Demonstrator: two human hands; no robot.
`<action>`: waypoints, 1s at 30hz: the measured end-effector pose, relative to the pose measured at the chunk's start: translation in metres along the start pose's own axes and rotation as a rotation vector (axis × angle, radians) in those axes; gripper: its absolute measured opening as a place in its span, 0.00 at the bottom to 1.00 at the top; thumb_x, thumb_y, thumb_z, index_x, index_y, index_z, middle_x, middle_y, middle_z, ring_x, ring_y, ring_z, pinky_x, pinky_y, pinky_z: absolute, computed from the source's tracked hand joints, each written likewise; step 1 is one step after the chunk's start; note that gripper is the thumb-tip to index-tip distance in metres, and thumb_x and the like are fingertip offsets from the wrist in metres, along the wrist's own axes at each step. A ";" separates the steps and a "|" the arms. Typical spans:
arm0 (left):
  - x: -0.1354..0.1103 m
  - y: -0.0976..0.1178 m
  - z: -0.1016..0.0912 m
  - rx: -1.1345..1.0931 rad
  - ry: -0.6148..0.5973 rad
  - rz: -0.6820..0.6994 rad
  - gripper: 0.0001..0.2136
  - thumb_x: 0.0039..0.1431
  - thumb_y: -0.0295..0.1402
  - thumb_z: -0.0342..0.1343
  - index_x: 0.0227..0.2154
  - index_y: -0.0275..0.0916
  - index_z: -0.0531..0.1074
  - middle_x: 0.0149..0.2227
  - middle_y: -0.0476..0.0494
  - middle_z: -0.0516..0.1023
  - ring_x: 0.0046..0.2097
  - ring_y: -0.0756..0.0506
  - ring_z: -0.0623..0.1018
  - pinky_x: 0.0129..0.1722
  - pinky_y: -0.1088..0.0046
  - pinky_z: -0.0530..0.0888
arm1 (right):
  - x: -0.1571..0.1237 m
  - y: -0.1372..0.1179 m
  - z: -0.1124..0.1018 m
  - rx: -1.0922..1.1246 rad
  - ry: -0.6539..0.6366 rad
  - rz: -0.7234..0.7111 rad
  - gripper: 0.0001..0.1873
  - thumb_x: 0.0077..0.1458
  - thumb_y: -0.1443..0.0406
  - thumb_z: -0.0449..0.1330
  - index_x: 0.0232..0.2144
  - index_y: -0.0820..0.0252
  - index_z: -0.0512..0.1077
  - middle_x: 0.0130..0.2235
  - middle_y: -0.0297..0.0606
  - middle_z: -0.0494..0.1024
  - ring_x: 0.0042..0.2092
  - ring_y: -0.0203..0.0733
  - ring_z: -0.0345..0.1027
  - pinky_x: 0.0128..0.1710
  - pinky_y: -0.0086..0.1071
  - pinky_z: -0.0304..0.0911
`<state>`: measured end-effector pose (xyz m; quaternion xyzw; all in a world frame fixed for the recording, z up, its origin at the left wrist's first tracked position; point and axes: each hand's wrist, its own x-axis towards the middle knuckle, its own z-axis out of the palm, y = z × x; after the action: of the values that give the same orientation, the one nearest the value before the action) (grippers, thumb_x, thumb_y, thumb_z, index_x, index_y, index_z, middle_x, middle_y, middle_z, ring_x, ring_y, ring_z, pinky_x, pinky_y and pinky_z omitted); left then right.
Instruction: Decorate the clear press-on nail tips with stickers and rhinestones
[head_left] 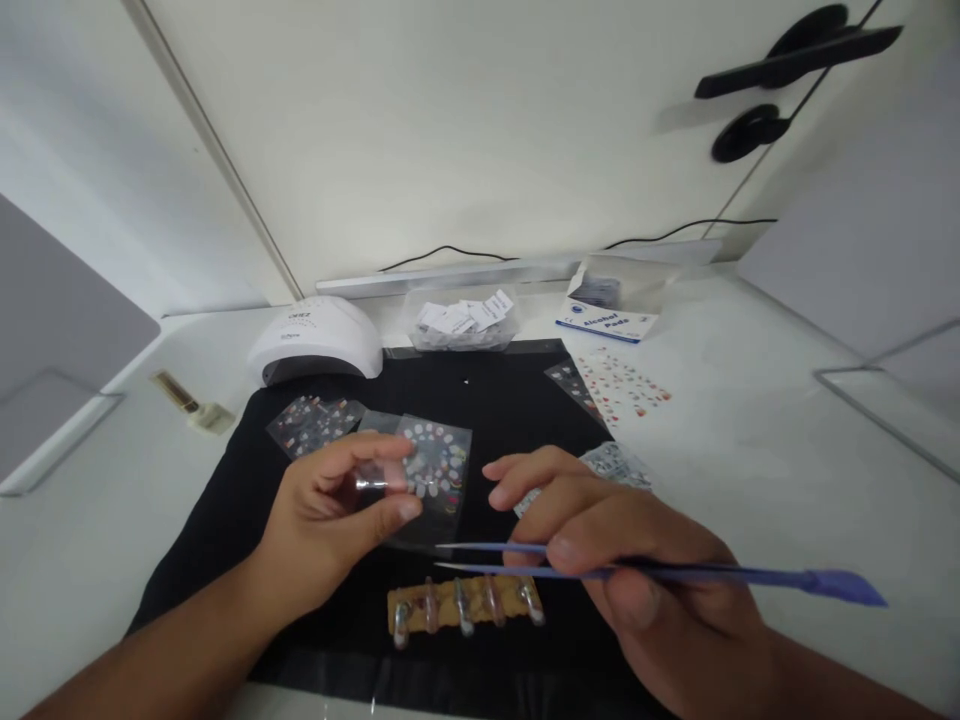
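My left hand (337, 525) pinches a small clear nail tip (373, 484) between thumb and fingers, held above the black mat (495, 400). My right hand (630, 570) grips blue tweezers (675, 572), whose points aim left toward the left hand. Under the hands lies a clear packet of nail stickers (435, 470). In front of me a tan strip (465, 605) carries several clear nail tips.
A white nail lamp (315, 340) stands at the back left. A clear tub of white packets (461, 322) and an alcohol pads box (607, 320) sit at the back. More sticker sheets (622, 385) lie right, another packet (315, 422) left. A small brush (187, 400) lies off the mat.
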<state>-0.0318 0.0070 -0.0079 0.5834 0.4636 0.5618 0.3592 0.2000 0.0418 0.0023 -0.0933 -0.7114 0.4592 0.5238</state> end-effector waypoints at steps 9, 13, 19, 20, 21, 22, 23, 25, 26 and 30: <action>-0.006 0.011 0.005 0.037 -0.041 -0.020 0.19 0.50 0.21 0.67 0.40 0.54 0.82 0.33 0.57 0.82 0.34 0.56 0.80 0.36 0.89 0.76 | 0.001 0.004 0.010 -0.126 -0.056 -0.167 0.12 0.67 0.61 0.55 0.42 0.59 0.76 0.31 0.43 0.82 0.37 0.45 0.79 0.47 0.47 0.74; -0.006 0.015 0.003 0.137 -0.082 0.031 0.15 0.51 0.23 0.66 0.40 0.50 0.82 0.32 0.56 0.82 0.34 0.55 0.81 0.38 0.87 0.76 | 0.001 0.008 0.016 -0.094 -0.004 -0.176 0.12 0.66 0.64 0.55 0.41 0.62 0.78 0.31 0.44 0.81 0.37 0.46 0.78 0.43 0.45 0.75; -0.001 0.018 0.002 0.236 -0.156 0.146 0.13 0.54 0.23 0.64 0.41 0.45 0.82 0.29 0.54 0.79 0.32 0.55 0.79 0.36 0.87 0.75 | -0.003 0.015 0.019 0.008 0.107 -0.171 0.12 0.65 0.67 0.55 0.43 0.63 0.78 0.31 0.42 0.77 0.36 0.45 0.74 0.39 0.44 0.74; -0.001 0.018 0.002 0.230 -0.165 0.148 0.13 0.54 0.23 0.64 0.41 0.44 0.82 0.29 0.54 0.79 0.32 0.55 0.79 0.35 0.86 0.75 | -0.004 0.015 0.019 0.014 0.109 -0.170 0.13 0.65 0.67 0.55 0.44 0.64 0.78 0.31 0.43 0.77 0.36 0.45 0.74 0.38 0.45 0.74; -0.001 0.018 0.002 0.222 -0.172 0.149 0.12 0.55 0.23 0.63 0.41 0.44 0.82 0.28 0.54 0.78 0.32 0.55 0.78 0.35 0.86 0.75 | -0.005 0.014 0.018 0.015 0.109 -0.169 0.13 0.65 0.67 0.54 0.44 0.64 0.78 0.31 0.43 0.77 0.36 0.46 0.74 0.37 0.45 0.74; -0.001 0.017 0.002 0.215 -0.178 0.146 0.12 0.55 0.23 0.63 0.41 0.44 0.81 0.29 0.53 0.78 0.32 0.54 0.78 0.35 0.85 0.76 | -0.005 0.014 0.018 0.015 0.110 -0.164 0.13 0.66 0.67 0.54 0.45 0.64 0.78 0.32 0.43 0.77 0.36 0.46 0.75 0.36 0.45 0.74; -0.002 0.016 0.002 0.209 -0.180 0.143 0.12 0.55 0.23 0.63 0.40 0.43 0.81 0.29 0.53 0.78 0.32 0.54 0.78 0.35 0.84 0.76 | -0.005 0.013 0.018 0.012 0.109 -0.160 0.13 0.66 0.68 0.54 0.45 0.63 0.78 0.32 0.43 0.77 0.36 0.47 0.75 0.36 0.44 0.74; -0.003 0.016 0.001 0.201 -0.185 0.134 0.11 0.56 0.23 0.62 0.40 0.43 0.81 0.30 0.52 0.79 0.32 0.53 0.79 0.34 0.83 0.76 | -0.004 0.010 0.017 0.011 0.108 -0.145 0.14 0.66 0.68 0.53 0.45 0.63 0.78 0.31 0.43 0.76 0.36 0.47 0.74 0.34 0.44 0.74; -0.003 0.016 0.001 0.201 -0.191 0.128 0.10 0.56 0.24 0.62 0.40 0.42 0.81 0.30 0.52 0.79 0.32 0.53 0.79 0.33 0.84 0.76 | -0.003 0.009 0.017 0.010 0.107 -0.137 0.14 0.66 0.68 0.53 0.45 0.63 0.78 0.31 0.43 0.76 0.35 0.47 0.74 0.34 0.44 0.74; -0.002 0.018 -0.001 0.218 -0.211 0.130 0.09 0.56 0.23 0.61 0.37 0.41 0.81 0.29 0.52 0.79 0.30 0.54 0.78 0.30 0.85 0.75 | -0.003 0.008 0.017 -0.002 0.100 -0.110 0.13 0.66 0.68 0.53 0.44 0.62 0.78 0.31 0.42 0.76 0.34 0.46 0.74 0.33 0.43 0.74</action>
<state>-0.0298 -0.0011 0.0084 0.7036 0.4426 0.4659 0.3034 0.1841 0.0352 -0.0061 -0.0776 -0.6887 0.4240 0.5830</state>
